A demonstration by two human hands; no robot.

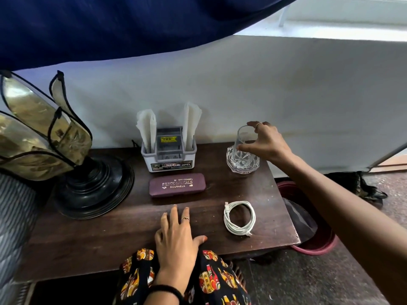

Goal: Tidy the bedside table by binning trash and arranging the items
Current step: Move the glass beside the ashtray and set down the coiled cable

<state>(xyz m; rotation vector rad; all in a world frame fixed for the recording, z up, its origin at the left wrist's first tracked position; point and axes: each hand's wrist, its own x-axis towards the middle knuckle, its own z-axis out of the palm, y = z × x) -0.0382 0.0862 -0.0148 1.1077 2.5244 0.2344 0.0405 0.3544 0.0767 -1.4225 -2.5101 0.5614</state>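
Note:
On the dark wooden bedside table (132, 234) my right hand (266, 142) grips a clear drinking glass (241, 137) that stands inside a cut-glass bowl (242, 160) at the back right. My left hand (176, 236) lies flat, fingers spread, on the table's front edge. A maroon spectacle case (177, 184) lies in the middle. Behind it stands a white organiser (168, 153) holding paper napkins. A coiled white cable (239, 217) rests at the front right.
A large lamp (55, 150) with a black round base fills the table's left side. A maroon bin (312, 225) with a dark liner stands on the floor to the right of the table. A white sheet hangs behind.

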